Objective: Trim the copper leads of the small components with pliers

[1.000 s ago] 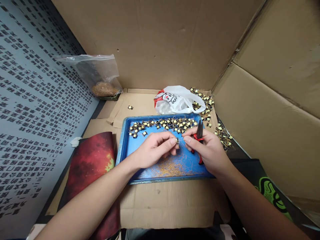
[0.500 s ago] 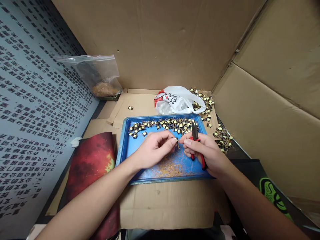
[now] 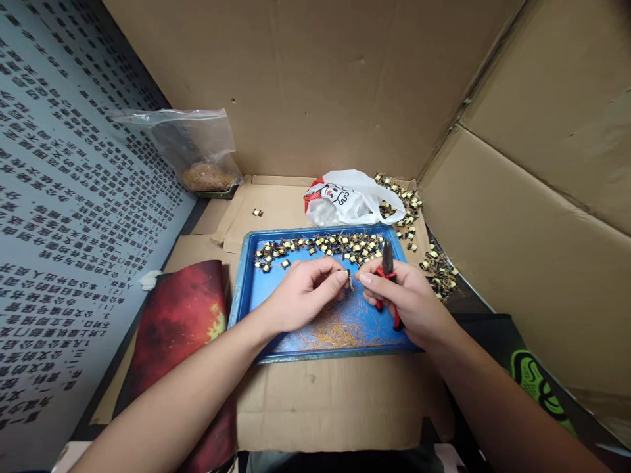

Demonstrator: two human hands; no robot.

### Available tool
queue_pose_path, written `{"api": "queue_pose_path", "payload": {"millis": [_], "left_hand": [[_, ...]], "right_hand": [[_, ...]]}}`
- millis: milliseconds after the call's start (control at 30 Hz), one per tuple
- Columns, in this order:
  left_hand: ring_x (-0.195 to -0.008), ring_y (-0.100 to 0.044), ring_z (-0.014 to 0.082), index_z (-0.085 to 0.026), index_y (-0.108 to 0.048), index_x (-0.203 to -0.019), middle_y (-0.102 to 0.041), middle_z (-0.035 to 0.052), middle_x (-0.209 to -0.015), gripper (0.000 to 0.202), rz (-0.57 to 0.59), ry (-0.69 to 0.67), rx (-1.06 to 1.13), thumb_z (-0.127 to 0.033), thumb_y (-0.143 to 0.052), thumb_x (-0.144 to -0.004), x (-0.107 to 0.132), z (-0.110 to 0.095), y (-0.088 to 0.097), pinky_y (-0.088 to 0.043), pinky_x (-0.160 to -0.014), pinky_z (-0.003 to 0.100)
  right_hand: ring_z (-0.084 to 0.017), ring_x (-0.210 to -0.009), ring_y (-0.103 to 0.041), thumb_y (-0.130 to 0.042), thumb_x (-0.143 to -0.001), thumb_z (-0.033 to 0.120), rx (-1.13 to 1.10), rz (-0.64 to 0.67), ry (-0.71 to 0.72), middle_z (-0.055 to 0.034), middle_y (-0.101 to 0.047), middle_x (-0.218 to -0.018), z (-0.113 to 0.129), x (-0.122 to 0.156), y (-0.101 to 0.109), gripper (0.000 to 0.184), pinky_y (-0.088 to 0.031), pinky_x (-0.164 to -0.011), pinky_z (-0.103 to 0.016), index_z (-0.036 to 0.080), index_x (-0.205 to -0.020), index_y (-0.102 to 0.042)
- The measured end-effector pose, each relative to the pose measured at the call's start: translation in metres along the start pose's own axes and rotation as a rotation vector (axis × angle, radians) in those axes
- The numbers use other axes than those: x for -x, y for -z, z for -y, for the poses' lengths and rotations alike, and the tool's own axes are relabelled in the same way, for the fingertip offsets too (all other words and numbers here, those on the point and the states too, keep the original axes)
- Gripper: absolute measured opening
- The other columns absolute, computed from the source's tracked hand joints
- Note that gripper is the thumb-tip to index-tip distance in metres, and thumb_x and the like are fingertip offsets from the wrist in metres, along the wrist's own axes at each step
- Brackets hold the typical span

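Observation:
Between the thumb and fingers of my left hand [image 3: 308, 292] is a small black-and-yellow coil transformer [image 3: 348, 273] with thin copper leads hanging from its right side. My right hand [image 3: 401, 292] holds red-handled pliers [image 3: 388, 263] in its grip, dark jaws pointing up. Its thumb and index fingertip are pinched close to the leads; whether they grip a wire is too small to tell. Both hands are above a blue tray [image 3: 238, 289]. Similar coil transformers [image 3: 340, 244] lie heaped along the tray's far side, and copper wire clippings [image 3: 340, 332] cover its near part.
A white plastic bag [image 3: 345, 197] lies behind the tray, with more transformers [image 3: 438, 269] piled to the right. At the back left stands a clear zip bag [image 3: 207, 151] of copper-coloured scraps. A red patterned mat [image 3: 177, 328] lies left; cardboard walls [image 3: 315, 85] enclose the place.
The pliers have turned slightly in my right hand, their handles swinging left and jaws tipping right. My right fingertips have shifted a little away from the transformer. The left hand stays nearly still.

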State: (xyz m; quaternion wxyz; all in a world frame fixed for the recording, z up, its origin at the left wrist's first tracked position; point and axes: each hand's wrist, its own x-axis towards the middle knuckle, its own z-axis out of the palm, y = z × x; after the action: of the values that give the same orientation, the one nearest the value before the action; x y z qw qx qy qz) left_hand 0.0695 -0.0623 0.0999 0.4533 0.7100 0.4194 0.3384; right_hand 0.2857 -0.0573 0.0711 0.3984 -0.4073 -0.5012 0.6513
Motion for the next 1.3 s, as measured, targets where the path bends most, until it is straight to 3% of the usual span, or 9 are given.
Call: {"api": "queue_pose_path", "payload": {"millis": [133, 300, 500, 700, 800, 867, 1067, 1300], "left_hand": [[-0.065, -0.055, 0.0121, -0.015, -0.066, -0.082, -0.065, 0.001, -0.072, 0.038, 0.01, 0.01, -0.01, -0.041, -0.056, -0.108, 0.0, 0.001, -0.001, -0.043, -0.064, 0.024], [-0.065, -0.055, 0.0121, -0.015, -0.066, -0.082, -0.065, 0.0015, -0.071, 0.04, 0.019, 0.024, 0.004, -0.044, -0.056, -0.108, 0.0, 0.002, -0.001, -0.043, -0.063, 0.024], [-0.063, -0.054, 0.011, -0.015, -0.064, -0.083, -0.067, 0.0026, -0.075, 0.042, 0.036, 0.035, 0.091, -0.048, -0.056, -0.108, -0.001, 0.004, 0.001, -0.042, -0.061, 0.023], [-0.062, -0.051, 0.0112, -0.015, -0.066, -0.086, -0.065, 0.0018, -0.073, 0.044, 0.023, 0.06, 0.151, -0.053, -0.056, -0.107, -0.001, 0.006, 0.005, -0.04, -0.06, 0.024], [-0.062, -0.05, 0.0116, -0.016, -0.065, -0.087, -0.064, 0.0013, -0.073, 0.043, -0.008, 0.039, 0.181, -0.053, -0.057, -0.106, -0.001, 0.007, 0.006, -0.04, -0.061, 0.024], [-0.063, -0.05, 0.0118, -0.016, -0.064, -0.086, -0.064, 0.0015, -0.074, 0.044, -0.038, 0.033, 0.188, -0.054, -0.057, -0.106, -0.001, 0.009, 0.007, -0.04, -0.061, 0.025], [-0.063, -0.05, 0.0118, -0.016, -0.063, -0.084, -0.062, 0.001, -0.074, 0.046, -0.139, 0.004, 0.197, -0.056, -0.058, -0.106, -0.002, 0.015, 0.01, -0.04, -0.062, 0.025], [-0.065, -0.051, 0.0127, -0.017, -0.062, -0.084, -0.059, 0.0005, -0.072, 0.044, -0.073, 0.016, 0.172, -0.054, -0.054, -0.107, 0.001, 0.01, 0.007, -0.04, -0.063, 0.026]], "right_hand": [[-0.013, -0.06, -0.043, -0.082, -0.093, 0.054, -0.021, 0.022, -0.002, 0.0047, -0.049, -0.063, -0.001, -0.002, -0.002, 0.036, -0.033, -0.058, -0.03, 0.019, -0.097, -0.075], [-0.013, -0.059, -0.043, -0.083, -0.091, 0.054, 0.032, 0.002, -0.041, 0.0034, -0.052, -0.064, -0.002, -0.002, -0.001, 0.036, -0.031, -0.054, -0.029, 0.02, -0.091, -0.073], [-0.014, -0.057, -0.043, -0.081, -0.091, 0.054, 0.086, -0.017, 0.009, 0.003, -0.052, -0.064, 0.001, -0.003, -0.002, 0.035, -0.03, -0.051, -0.028, 0.02, -0.09, -0.073], [-0.019, -0.071, -0.06, -0.076, -0.093, 0.038, 0.359, -0.074, 0.298, -0.0034, -0.07, -0.077, 0.021, -0.008, -0.007, 0.02, -0.046, -0.067, -0.033, 0.021, -0.083, -0.075], [-0.021, -0.079, -0.063, -0.072, -0.095, 0.031, 0.545, -0.099, 0.48, -0.0042, -0.071, -0.083, 0.031, -0.012, -0.009, 0.016, -0.048, -0.074, -0.035, 0.022, -0.082, -0.074], [-0.02, -0.079, -0.062, -0.071, -0.097, 0.029, 0.601, -0.08, 0.515, -0.004, -0.069, -0.083, 0.036, -0.017, -0.011, 0.017, -0.047, -0.073, -0.034, 0.023, -0.081, -0.073], [-0.017, -0.069, -0.053, -0.071, -0.095, 0.038, 0.405, 0.009, 0.449, -0.0004, -0.062, -0.075, 0.027, -0.038, -0.02, 0.021, -0.042, -0.066, -0.032, 0.021, -0.084, -0.067], [-0.016, -0.067, -0.048, -0.072, -0.099, 0.048, 0.146, 0.109, 0.308, 0.0023, -0.053, -0.074, 0.001, -0.033, -0.014, 0.03, -0.038, -0.065, -0.033, 0.022, -0.088, -0.061]]}}
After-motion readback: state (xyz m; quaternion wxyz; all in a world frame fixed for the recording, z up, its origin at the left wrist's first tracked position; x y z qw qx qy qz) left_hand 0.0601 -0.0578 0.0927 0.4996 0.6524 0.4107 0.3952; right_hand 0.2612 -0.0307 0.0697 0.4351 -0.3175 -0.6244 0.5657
